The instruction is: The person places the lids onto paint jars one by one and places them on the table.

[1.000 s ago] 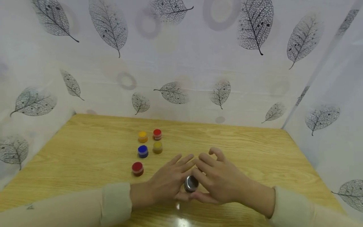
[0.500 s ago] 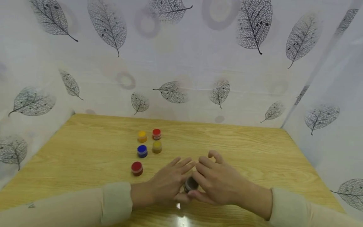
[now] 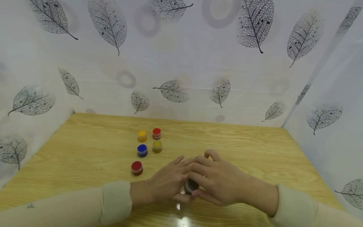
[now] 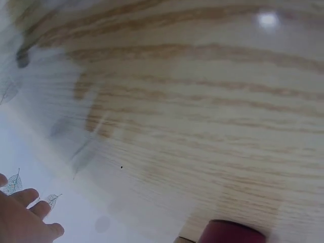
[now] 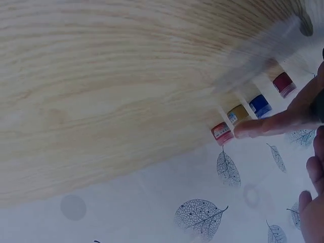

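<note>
A small round jar [image 3: 191, 186] with a dark grey top is between my two hands near the front of the table, partly covered by fingers. My left hand [image 3: 165, 183] holds it from the left, thumb on the near side and fingers stretched along the far side. From the right, my right hand [image 3: 224, 181] pinches the jar with thumb and curled forefinger, the other fingers bent above. In the right wrist view, a dark piece of the jar [image 5: 318, 107] shows between fingers at the right edge.
Left of the hands stand several lidded paint jars: dark red [image 3: 137, 168], blue [image 3: 142, 150], yellow [image 3: 157, 146], orange [image 3: 142, 136] and bright red [image 3: 157, 133]. They stand on a wood-grain table [image 3: 255, 151]. A leaf-print sheet [image 3: 198, 63] hangs behind and at both sides.
The right hand's fingers have shifted slightly left over the jar, and now overlap the left fingertips. The left fingers lie closer together. The jar's shiny top now looks darker. The other jars stay put.
</note>
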A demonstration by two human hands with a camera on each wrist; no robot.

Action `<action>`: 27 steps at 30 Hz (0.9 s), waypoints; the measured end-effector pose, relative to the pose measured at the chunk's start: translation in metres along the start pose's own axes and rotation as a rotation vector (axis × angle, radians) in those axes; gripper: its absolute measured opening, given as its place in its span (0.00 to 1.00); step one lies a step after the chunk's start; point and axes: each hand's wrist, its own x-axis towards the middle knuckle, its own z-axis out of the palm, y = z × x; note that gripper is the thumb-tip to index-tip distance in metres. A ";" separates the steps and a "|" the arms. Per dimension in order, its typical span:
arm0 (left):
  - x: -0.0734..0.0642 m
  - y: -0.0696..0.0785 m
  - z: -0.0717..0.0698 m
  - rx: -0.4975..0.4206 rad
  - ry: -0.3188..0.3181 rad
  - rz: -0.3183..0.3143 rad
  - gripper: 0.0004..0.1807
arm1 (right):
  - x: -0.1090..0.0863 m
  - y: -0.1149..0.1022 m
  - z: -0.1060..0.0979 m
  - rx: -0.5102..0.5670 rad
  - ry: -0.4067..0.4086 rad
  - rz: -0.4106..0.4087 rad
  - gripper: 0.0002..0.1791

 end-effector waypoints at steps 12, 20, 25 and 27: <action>0.002 0.004 0.001 0.121 0.067 -0.020 0.36 | 0.003 -0.003 -0.003 -0.188 0.060 0.002 0.24; 0.004 0.003 -0.001 0.103 0.067 -0.028 0.38 | 0.001 0.000 -0.003 -0.097 0.039 0.060 0.21; 0.006 0.003 -0.003 0.122 0.080 -0.058 0.37 | 0.002 -0.001 -0.001 -0.148 0.073 0.067 0.20; 0.007 0.004 -0.003 0.129 0.084 -0.077 0.37 | 0.003 -0.002 0.000 -0.181 0.100 0.107 0.26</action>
